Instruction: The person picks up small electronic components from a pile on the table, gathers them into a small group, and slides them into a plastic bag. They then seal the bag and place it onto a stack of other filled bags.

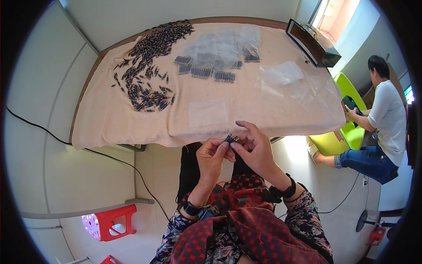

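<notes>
1. Small blue connector pieces (230, 139) are pinched between both hands, just off the near edge of the desk (101, 132).
2. A loose heap of blue connectors (147, 66) is spread at the far left of the beige cloth (211, 114).
3. The left hand (212, 156) is closed, thumb and fingertips on the pieces.
4. The right hand (255, 149) is partly curled, pinching the same pieces.
5. Bundled connectors in clear bags (211, 66) are laid farther right.
6. Gathering a small bundle seems in hand; aligned ends would be needed next.

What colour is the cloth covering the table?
The cloth is a plain pale peach-beige, with no pattern; the head view shows it best.
</notes>
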`<move>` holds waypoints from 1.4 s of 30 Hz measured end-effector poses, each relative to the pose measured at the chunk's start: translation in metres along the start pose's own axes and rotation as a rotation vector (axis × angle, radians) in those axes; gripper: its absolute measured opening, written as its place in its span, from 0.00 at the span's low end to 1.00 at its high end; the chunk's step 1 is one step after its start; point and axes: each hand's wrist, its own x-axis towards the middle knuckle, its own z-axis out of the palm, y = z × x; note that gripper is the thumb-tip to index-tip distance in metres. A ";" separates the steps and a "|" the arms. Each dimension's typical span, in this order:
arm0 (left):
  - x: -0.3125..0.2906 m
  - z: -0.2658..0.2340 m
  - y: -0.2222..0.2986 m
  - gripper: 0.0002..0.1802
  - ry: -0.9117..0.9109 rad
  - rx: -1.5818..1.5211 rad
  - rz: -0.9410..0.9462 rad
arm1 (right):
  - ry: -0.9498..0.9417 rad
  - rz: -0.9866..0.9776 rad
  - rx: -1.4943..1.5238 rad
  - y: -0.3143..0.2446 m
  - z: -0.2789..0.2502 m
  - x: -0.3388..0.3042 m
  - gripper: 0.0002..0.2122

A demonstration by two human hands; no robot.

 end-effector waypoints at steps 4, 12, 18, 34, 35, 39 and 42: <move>0.000 0.002 0.003 0.06 -0.038 -0.026 -0.039 | -0.098 0.028 0.281 0.009 -0.004 0.002 0.15; 0.003 -0.005 0.005 0.05 -0.147 -0.010 -0.199 | -0.067 0.054 0.368 0.011 -0.004 -0.004 0.11; 0.009 -0.005 0.016 0.04 -0.223 0.044 -0.241 | 0.023 -0.006 0.352 0.016 -0.003 -0.006 0.06; 0.094 0.021 -0.002 0.21 0.187 1.515 0.625 | 0.288 -0.168 0.323 0.045 -0.020 0.045 0.06; 0.096 0.021 -0.004 0.20 0.187 1.514 0.584 | 0.293 -0.170 0.323 0.047 -0.021 0.046 0.06; 0.101 0.023 -0.006 0.15 0.184 1.526 0.493 | 0.296 -0.164 0.353 0.052 -0.020 0.053 0.06; 0.103 0.023 -0.005 0.10 0.182 1.540 0.473 | 0.286 -0.141 0.412 0.058 -0.017 0.063 0.06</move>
